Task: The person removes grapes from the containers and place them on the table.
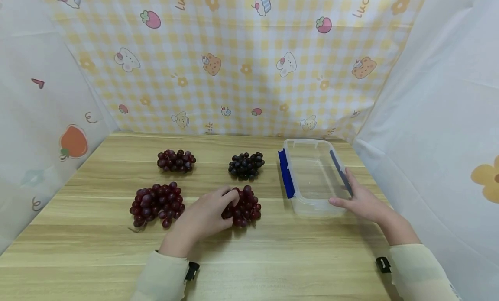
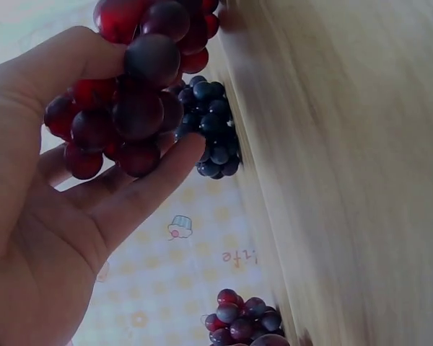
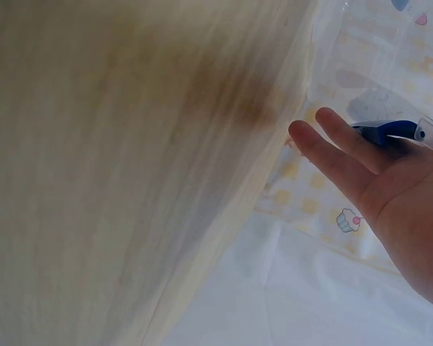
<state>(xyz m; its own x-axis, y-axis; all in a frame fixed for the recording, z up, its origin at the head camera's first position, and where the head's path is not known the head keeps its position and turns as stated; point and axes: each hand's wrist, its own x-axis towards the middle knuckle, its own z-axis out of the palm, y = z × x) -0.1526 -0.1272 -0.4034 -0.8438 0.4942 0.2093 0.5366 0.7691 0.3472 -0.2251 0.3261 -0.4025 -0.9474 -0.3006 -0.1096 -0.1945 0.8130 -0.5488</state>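
Note:
My left hand (image 1: 210, 212) curls its fingers and thumb round a bunch of red grapes (image 1: 246, 208) at the table's middle. In the left wrist view, the thumb and fingers of the left hand (image 2: 58, 209) lie on either side of these grapes (image 2: 133, 108). A clear plastic food container (image 1: 315, 208) with a blue side clip (image 1: 286, 175) stands at the right. My right hand (image 1: 364, 203) rests at its right side, thumb on the near corner of the rim. Straight fingers of the right hand (image 3: 390, 180) show beside another blue clip (image 3: 390, 132) in the right wrist view.
Another red bunch of grapes (image 1: 157, 203) lies left of my left hand, with a smaller red bunch (image 1: 176, 161) behind it. A black bunch of grapes (image 1: 246, 166) sits at the back middle. Patterned cloth (image 1: 241, 89) hangs behind the wooden table (image 1: 296, 257).

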